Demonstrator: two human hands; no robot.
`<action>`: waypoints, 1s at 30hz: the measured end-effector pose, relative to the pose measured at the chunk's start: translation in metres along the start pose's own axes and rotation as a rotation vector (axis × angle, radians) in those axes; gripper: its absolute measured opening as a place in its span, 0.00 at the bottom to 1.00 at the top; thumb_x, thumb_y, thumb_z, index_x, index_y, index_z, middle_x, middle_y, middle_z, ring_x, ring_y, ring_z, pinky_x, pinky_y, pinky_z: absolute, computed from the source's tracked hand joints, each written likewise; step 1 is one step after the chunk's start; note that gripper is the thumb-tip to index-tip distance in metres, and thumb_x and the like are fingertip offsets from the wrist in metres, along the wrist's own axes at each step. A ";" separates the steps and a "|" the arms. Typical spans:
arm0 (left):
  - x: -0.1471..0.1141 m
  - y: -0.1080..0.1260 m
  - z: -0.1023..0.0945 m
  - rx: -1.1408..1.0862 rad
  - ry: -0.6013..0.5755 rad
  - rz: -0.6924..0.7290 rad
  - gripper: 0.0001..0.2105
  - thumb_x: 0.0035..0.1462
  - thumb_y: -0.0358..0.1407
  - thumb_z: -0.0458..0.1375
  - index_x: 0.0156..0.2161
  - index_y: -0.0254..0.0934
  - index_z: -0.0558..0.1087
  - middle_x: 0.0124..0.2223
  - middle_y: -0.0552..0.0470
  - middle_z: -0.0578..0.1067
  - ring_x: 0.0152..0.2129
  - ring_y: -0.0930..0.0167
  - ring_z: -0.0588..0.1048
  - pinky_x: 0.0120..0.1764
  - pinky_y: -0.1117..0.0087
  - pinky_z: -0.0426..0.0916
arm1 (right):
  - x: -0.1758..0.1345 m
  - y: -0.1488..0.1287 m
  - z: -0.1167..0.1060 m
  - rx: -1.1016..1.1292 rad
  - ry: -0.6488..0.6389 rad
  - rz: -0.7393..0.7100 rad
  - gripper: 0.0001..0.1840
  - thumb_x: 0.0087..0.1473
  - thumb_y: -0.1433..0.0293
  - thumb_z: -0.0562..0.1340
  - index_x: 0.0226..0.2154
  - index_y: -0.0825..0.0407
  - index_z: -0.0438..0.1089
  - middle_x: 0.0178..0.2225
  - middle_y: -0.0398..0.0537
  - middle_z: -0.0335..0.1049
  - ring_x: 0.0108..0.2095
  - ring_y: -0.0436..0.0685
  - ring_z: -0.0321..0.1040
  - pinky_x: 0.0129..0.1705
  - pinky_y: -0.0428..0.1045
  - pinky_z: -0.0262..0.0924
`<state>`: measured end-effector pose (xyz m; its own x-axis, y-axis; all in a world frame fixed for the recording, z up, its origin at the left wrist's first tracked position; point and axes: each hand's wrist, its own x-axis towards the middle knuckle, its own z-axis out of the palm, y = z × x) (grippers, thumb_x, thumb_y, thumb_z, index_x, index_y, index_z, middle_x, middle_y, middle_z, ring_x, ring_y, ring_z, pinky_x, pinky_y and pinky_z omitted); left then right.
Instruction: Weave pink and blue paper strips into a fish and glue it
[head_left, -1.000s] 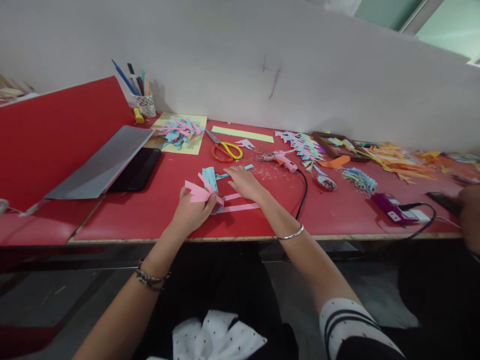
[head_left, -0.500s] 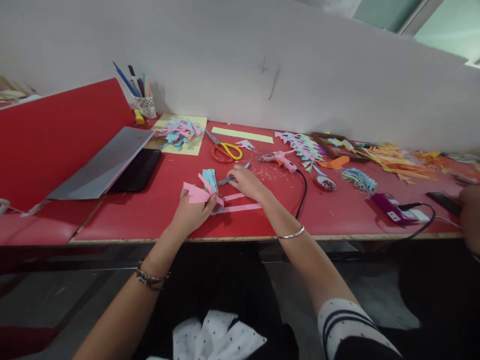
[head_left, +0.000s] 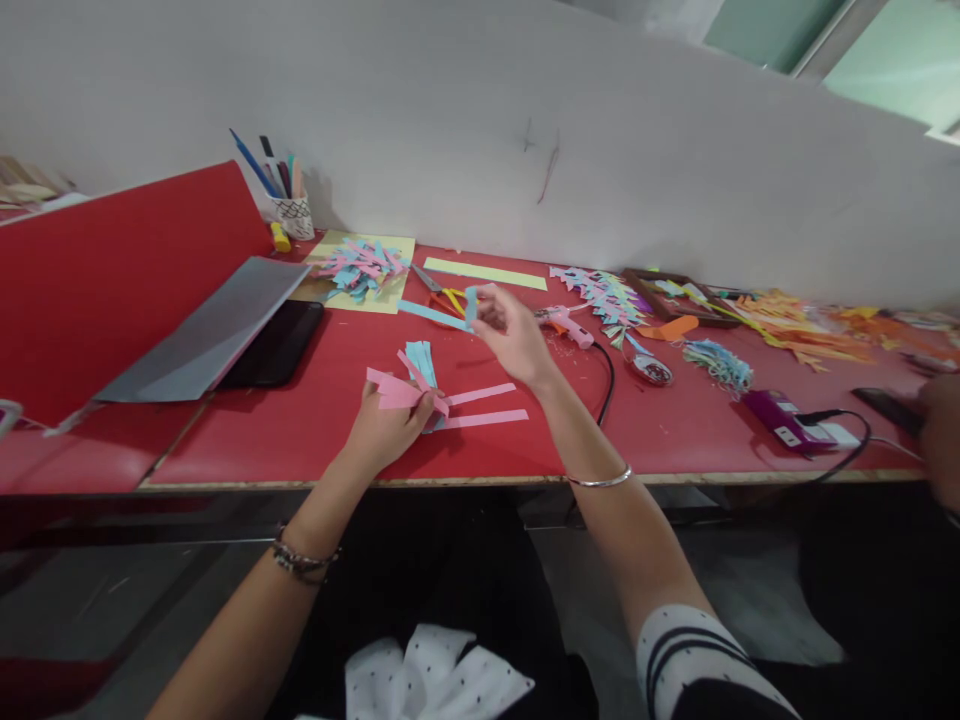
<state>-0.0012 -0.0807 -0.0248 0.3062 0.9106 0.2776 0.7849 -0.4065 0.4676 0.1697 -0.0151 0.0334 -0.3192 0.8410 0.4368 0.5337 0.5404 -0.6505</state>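
My left hand (head_left: 394,420) is closed around a bunch of pink paper strips (head_left: 391,388), low over the front of the red table. Blue paper strips (head_left: 419,362) stick out behind its fingers, and pink ends reach to the right. Higher up, my right hand (head_left: 511,332) pinches a blue paper strip (head_left: 433,315), which points left and has a bent end at the fingertips. Behind that strip lie the scissors (head_left: 454,298) with yellow and red handles, partly covered. A pink glue gun (head_left: 568,325) rests just beyond my right hand, its nozzle hidden.
A pile of pink and blue paper bits (head_left: 364,265) sits on a yellow sheet. A black cord (head_left: 609,385) runs to a purple power box (head_left: 787,420). Left are a grey sheet (head_left: 214,325) and a black tablet-like object (head_left: 281,340). Another person's hand (head_left: 941,430) is at the far right.
My right hand has moved up and away from the left hand, lifting a blue strip off the table. My left hand keeps its hold on the pink strips.
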 end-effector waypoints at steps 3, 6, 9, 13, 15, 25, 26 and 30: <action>0.000 0.000 0.000 0.008 -0.010 0.014 0.22 0.59 0.38 0.38 0.35 0.38 0.76 0.39 0.48 0.77 0.38 0.64 0.72 0.47 0.59 0.58 | -0.003 -0.005 -0.008 0.243 0.117 0.009 0.09 0.50 0.75 0.55 0.37 0.53 0.64 0.31 0.43 0.66 0.33 0.48 0.64 0.39 0.46 0.60; 0.000 0.000 -0.001 -0.008 -0.009 0.036 0.22 0.59 0.37 0.38 0.36 0.40 0.76 0.40 0.50 0.77 0.38 0.64 0.72 0.48 0.59 0.57 | -0.015 -0.009 -0.012 0.396 0.162 0.023 0.03 0.47 0.73 0.57 0.28 0.52 0.66 0.26 0.40 0.66 0.28 0.46 0.64 0.36 0.46 0.61; 0.000 0.001 -0.001 -0.016 0.004 0.036 0.22 0.59 0.37 0.38 0.34 0.40 0.76 0.40 0.51 0.77 0.38 0.64 0.72 0.48 0.58 0.57 | -0.034 -0.012 -0.014 0.532 0.249 0.048 0.01 0.45 0.71 0.60 0.26 0.51 0.67 0.25 0.38 0.66 0.26 0.45 0.63 0.32 0.44 0.61; 0.000 0.002 0.000 0.007 0.012 0.025 0.22 0.59 0.37 0.38 0.32 0.40 0.76 0.38 0.51 0.78 0.39 0.63 0.72 0.47 0.58 0.57 | -0.061 -0.012 -0.015 0.753 0.298 0.042 0.05 0.46 0.66 0.62 0.28 0.49 0.66 0.26 0.38 0.67 0.25 0.45 0.63 0.30 0.44 0.62; 0.000 0.002 0.000 0.030 0.022 0.023 0.22 0.59 0.38 0.38 0.32 0.41 0.76 0.37 0.51 0.78 0.38 0.63 0.72 0.46 0.58 0.58 | -0.073 -0.010 -0.015 0.816 0.228 0.018 0.06 0.48 0.64 0.61 0.28 0.48 0.65 0.26 0.39 0.68 0.24 0.46 0.64 0.29 0.45 0.63; -0.001 -0.001 0.005 0.054 0.099 0.086 0.22 0.59 0.37 0.39 0.29 0.39 0.75 0.37 0.52 0.78 0.37 0.65 0.73 0.47 0.60 0.59 | -0.105 -0.013 -0.014 0.466 -0.023 -0.035 0.06 0.49 0.74 0.60 0.32 0.50 0.70 0.31 0.45 0.70 0.35 0.50 0.67 0.38 0.47 0.63; -0.001 -0.001 0.005 0.049 0.102 0.081 0.22 0.59 0.37 0.39 0.29 0.40 0.75 0.37 0.52 0.78 0.37 0.65 0.73 0.46 0.60 0.59 | -0.102 -0.013 -0.015 0.412 -0.048 -0.041 0.06 0.49 0.74 0.59 0.32 0.51 0.71 0.32 0.46 0.70 0.36 0.50 0.67 0.39 0.48 0.63; 0.000 0.000 0.003 0.006 0.106 0.114 0.22 0.60 0.37 0.38 0.28 0.41 0.75 0.34 0.54 0.79 0.35 0.67 0.73 0.47 0.60 0.58 | -0.076 -0.015 -0.019 0.257 -0.027 -0.070 0.07 0.51 0.73 0.58 0.30 0.50 0.72 0.35 0.47 0.71 0.39 0.51 0.68 0.40 0.49 0.63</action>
<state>0.0001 -0.0807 -0.0280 0.3356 0.8452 0.4158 0.7515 -0.5064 0.4228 0.2008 -0.0879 0.0214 -0.3709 0.7999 0.4719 0.2947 0.5832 -0.7570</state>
